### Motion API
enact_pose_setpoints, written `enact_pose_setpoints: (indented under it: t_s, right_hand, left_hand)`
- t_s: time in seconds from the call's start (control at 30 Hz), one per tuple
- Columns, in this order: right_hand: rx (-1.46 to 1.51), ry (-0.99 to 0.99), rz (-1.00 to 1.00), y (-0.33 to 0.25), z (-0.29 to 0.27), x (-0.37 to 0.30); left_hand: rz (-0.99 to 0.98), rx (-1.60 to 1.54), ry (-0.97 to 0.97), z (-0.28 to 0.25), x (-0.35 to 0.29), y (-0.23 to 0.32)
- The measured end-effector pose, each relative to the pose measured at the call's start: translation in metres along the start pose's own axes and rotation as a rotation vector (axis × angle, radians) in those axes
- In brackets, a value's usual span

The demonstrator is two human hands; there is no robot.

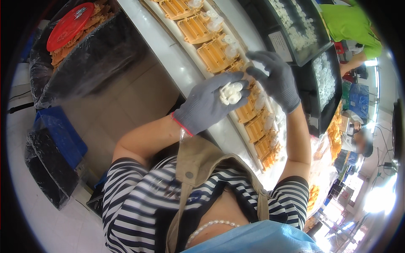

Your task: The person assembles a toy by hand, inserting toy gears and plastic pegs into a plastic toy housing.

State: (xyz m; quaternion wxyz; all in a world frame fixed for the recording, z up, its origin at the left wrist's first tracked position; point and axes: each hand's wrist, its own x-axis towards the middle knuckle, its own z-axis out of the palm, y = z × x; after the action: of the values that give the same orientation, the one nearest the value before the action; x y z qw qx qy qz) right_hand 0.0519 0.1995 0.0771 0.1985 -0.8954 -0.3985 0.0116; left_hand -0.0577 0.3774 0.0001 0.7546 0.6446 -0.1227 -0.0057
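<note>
My left hand (206, 101), in a grey glove with a red cuff, is palm up and cupped around several small, round white plastic parts (230, 93). Beside it, my right hand (276, 78), also gloved in grey, hovers over the row of orange plastic housings. Its thumb and fingers are apart; something pale shows between them, but I cannot tell if it is a part or the background. The orange housings (214, 55) lie in a long line on a pale rail, with translucent white pieces (230, 46) along their right side. My hands cover some of the middle ones.
Black bins of small white parts (324, 82) stand right of the row. A white table edge (168, 46) runs along its left. Farther left are a black-lined container (97, 50) with a red lid (69, 26) and a blue bin (63, 130). A person in green (352, 29) works at upper right.
</note>
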Motion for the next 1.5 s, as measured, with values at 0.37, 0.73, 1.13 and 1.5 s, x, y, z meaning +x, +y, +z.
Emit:
enact_pose_setpoints:
  t_s: [0.37,0.73,1.13,1.5]
  right_hand:
    - [0.252,-0.164,-0.121,-0.022,-0.028,-0.028]
    - [0.046,-0.203,-0.110,-0.039,-0.044,-0.048]
    - [0.297,0.125,0.407,0.002,-0.022,-0.094]
    - [0.373,-0.005,0.413,0.004,-0.004,-0.085]
  left_hand:
    - [-0.100,-0.583,-0.155,0.014,0.012,0.007]
    - [-0.078,-0.411,-0.142,0.043,0.008,0.002]
    - [-0.191,0.026,-0.328,0.019,0.000,0.025]
    - [-0.179,-0.204,-0.256,0.020,-0.006,0.010]
